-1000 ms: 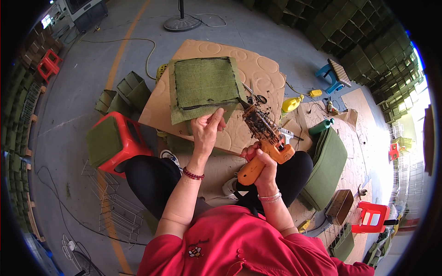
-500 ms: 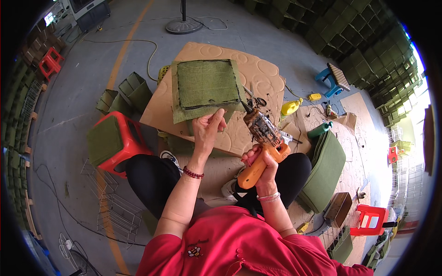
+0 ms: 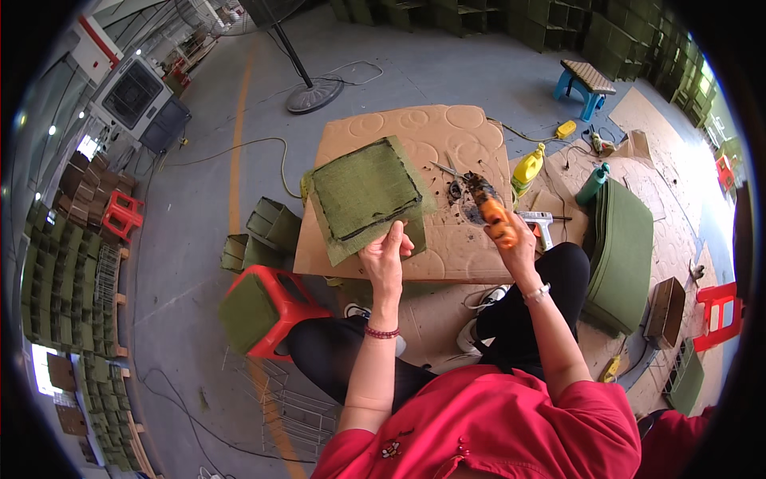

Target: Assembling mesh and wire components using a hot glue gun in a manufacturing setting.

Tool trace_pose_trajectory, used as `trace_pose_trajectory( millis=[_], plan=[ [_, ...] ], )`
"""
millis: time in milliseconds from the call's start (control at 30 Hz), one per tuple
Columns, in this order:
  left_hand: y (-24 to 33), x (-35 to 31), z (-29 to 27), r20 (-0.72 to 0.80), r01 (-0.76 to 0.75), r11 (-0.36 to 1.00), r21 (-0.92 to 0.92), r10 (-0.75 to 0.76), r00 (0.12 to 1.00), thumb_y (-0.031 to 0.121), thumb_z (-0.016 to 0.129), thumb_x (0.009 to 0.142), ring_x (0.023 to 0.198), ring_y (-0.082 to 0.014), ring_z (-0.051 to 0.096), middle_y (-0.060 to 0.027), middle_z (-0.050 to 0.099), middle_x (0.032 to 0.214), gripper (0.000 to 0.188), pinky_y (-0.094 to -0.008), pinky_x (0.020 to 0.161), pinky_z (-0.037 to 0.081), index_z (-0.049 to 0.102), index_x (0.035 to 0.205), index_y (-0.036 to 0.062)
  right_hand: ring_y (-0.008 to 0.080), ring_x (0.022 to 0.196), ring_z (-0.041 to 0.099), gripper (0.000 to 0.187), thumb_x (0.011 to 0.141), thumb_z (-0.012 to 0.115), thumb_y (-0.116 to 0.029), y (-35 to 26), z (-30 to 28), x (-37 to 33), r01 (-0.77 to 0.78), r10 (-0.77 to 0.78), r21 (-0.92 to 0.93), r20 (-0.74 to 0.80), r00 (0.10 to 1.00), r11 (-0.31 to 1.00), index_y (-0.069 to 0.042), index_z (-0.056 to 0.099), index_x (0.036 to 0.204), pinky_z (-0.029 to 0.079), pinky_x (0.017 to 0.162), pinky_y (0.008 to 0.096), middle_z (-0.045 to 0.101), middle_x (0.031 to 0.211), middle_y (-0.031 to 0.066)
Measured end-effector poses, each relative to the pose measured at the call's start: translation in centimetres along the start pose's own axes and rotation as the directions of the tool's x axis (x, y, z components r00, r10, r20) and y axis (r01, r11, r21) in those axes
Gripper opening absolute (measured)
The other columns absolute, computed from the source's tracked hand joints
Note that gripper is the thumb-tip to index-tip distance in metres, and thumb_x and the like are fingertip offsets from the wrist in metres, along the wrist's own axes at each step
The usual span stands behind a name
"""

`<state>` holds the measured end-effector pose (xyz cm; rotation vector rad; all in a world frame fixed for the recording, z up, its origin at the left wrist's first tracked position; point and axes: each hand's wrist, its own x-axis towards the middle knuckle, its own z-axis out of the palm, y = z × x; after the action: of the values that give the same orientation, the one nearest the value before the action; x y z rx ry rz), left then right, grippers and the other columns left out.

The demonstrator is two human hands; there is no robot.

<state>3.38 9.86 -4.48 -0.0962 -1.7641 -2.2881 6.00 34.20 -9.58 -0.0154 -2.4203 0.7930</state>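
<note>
My left hand [image 3: 387, 254] pinches the near edge of a green mesh-covered box-like piece [image 3: 363, 188], which is tilted over the cardboard-topped work surface [image 3: 447, 255]. A dark line of glue runs around its square top, and loose mesh sticks out past the sides. In my right hand [image 3: 519, 251] is an orange hot glue gun [image 3: 496, 214] with a blackened, crusted front, held to the right of the piece and apart from it. Between them and farther back lie scissors [image 3: 448, 169]. A white glue gun [image 3: 541, 223] rests by the surface's right edge, close to my right hand.
A red stool [image 3: 279, 315] with green panels stands left, before two green boxes [image 3: 275, 223]. At right are a stack of green sheets [image 3: 622, 255], a yellow bottle [image 3: 528, 166] and a green bottle [image 3: 592, 184]. A fan base [image 3: 315, 96] and cables lie beyond.
My right hand has drawn the orange glue gun away from the green piece, to the right. The piece has turned and tilted in my left hand. The whole view has shifted.
</note>
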Motion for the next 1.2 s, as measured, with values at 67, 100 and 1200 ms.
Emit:
trace_pose_trajectory(
  millis=[67,100,1200],
  plan=[
    [0.0,0.4,0.5,0.055,-0.008,0.998,0.057,0.005,0.998,0.022,0.061,0.091,0.054,-0.0064,0.053,-0.0009,0.06,0.062,0.022,-0.0187,0.048,0.041,0.066,0.087,0.0004,0.0268,0.086,0.061,0.037,0.078,0.068,-0.016,1.8,0.7,0.7,0.023,-0.018,-0.12,0.039,0.999,0.992,-0.004,0.055,0.11,0.048,0.075,0.0363,0.063,0.096,0.0118],
    [-0.1,0.3,0.8,0.053,-0.006,0.999,0.052,0.004,0.999,0.022,0.061,0.091,0.054,-0.0064,0.053,-0.0009,0.06,0.062,0.022,-0.0187,0.048,0.041,0.066,0.087,0.0004,0.0289,0.092,0.06,0.04,0.074,0.068,-0.015,2.7,1.2,0.6,0.052,-0.032,-0.244,0.085,0.996,0.968,-0.004,0.055,0.11,0.047,0.078,0.0369,0.062,0.099,0.0129],
    [2.0,0.1,-4.6,-0.116,-0.021,0.999,-0.036,0.016,0.993,0.008,0.06,0.09,0.075,-0.0034,0.057,0.0017,0.066,0.088,0.012,-0.0204,0.066,0.044,0.067,0.094,-0.0001,0.0233,0.124,0.046,0.046,0.079,0.051,-0.016,-15.9,-1.7,-2.4,0.535,-0.495,-0.108,0.262,0.828,0.838,0.0,0.048,0.122,0.04,0.081,0.031,0.054,0.125,0.0106]
  ],
)
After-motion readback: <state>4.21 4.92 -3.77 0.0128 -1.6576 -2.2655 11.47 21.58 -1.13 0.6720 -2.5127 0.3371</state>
